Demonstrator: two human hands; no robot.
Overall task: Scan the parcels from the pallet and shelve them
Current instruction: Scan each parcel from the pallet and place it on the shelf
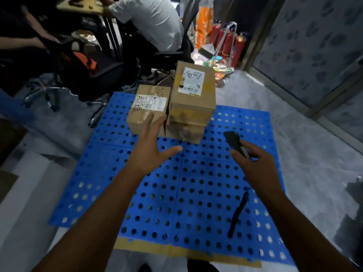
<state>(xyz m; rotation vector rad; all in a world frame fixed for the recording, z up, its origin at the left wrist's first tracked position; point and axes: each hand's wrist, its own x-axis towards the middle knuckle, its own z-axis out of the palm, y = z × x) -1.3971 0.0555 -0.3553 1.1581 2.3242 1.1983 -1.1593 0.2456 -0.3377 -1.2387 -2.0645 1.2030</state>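
Head view — left grip [151, 148] spread at parcel [146, 107] — right grip [253, 161] pinches scanner [232, 140].

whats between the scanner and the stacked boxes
Only bare blue pallet, seen in the head view; nothing lies between the scanner in the right hand and the stacked boxes.
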